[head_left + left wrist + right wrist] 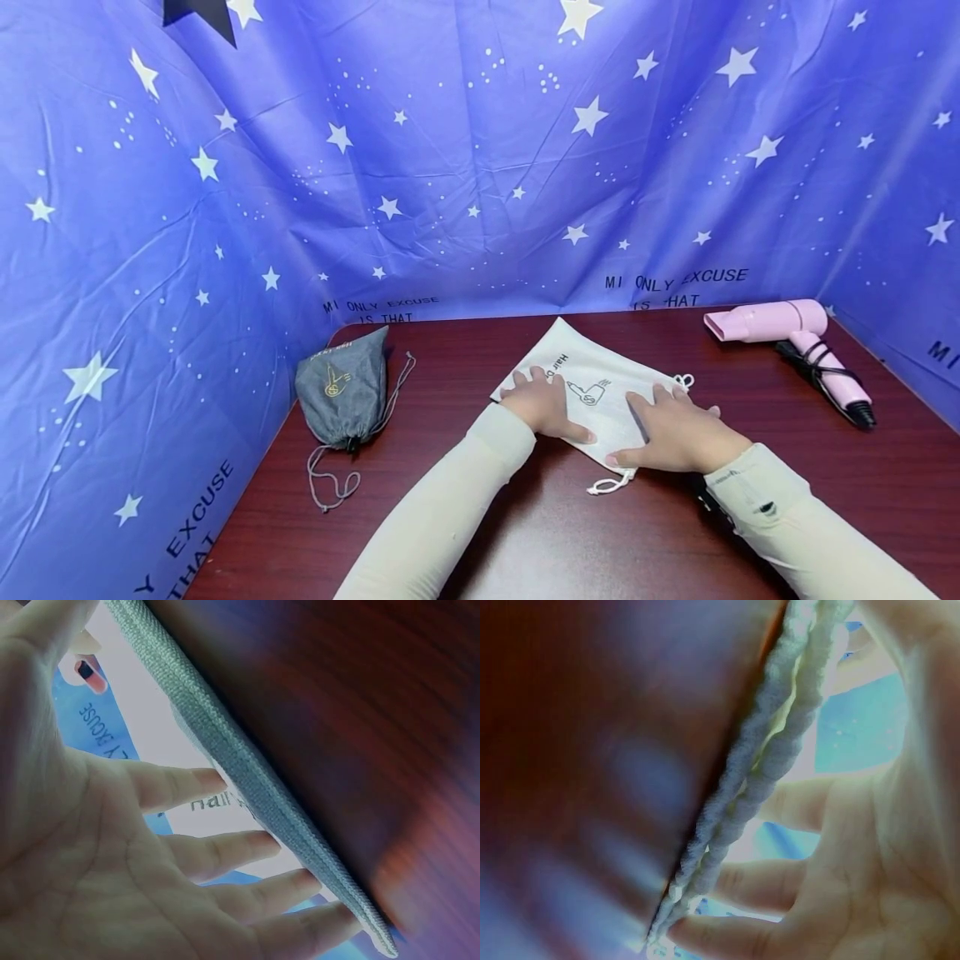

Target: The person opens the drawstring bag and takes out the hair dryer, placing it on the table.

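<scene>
A white drawstring pouch point(600, 425) lies flat on the table, printed with a hair dryer drawing and lettering. My left hand point(542, 406) rests on its left part, fingers spread and straight. In the left wrist view those fingertips touch the cloth just inside the seamed edge point(247, 765). On the right, my right hand point(675, 429) rests on the pouch near its mouth, fingers also spread. The gathered mouth point(739, 799) runs beneath that hand in the right wrist view. White cord loops point(609, 483) stick out at both ends of the mouth.
A grey drawstring pouch point(341, 392) with a long cord stands at the left of the dark red table point(442, 367). At the back right lies a pink hair dryer point(776, 321), its black cord wrapped round the handle. Blue star-printed cloth point(465, 150) walls the back and sides.
</scene>
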Available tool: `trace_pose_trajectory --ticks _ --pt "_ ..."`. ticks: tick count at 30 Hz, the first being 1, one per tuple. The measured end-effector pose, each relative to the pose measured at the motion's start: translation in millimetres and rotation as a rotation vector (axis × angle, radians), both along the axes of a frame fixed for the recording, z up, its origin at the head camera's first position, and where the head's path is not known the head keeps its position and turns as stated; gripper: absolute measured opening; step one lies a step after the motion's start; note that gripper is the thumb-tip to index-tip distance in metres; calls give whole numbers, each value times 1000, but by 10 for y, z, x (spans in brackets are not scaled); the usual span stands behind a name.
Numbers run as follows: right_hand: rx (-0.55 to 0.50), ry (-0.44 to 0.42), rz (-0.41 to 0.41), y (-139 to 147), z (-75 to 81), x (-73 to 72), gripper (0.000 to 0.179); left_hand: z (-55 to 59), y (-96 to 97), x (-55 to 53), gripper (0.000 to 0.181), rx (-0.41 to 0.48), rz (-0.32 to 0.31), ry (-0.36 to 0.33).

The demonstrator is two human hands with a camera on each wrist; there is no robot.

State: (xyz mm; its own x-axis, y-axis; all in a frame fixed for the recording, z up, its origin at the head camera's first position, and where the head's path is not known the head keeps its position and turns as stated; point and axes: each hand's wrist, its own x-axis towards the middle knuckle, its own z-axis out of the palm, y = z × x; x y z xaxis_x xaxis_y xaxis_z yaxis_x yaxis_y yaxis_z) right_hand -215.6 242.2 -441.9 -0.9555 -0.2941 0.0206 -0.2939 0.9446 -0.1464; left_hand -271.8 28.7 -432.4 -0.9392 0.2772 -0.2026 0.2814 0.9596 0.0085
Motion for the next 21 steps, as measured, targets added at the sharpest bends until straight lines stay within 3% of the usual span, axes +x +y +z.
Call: trace_pose_trajectory --ticks 21 --pt "16 13 -59 388 -21 150 115 24 396 53 114 -7 -54 11"
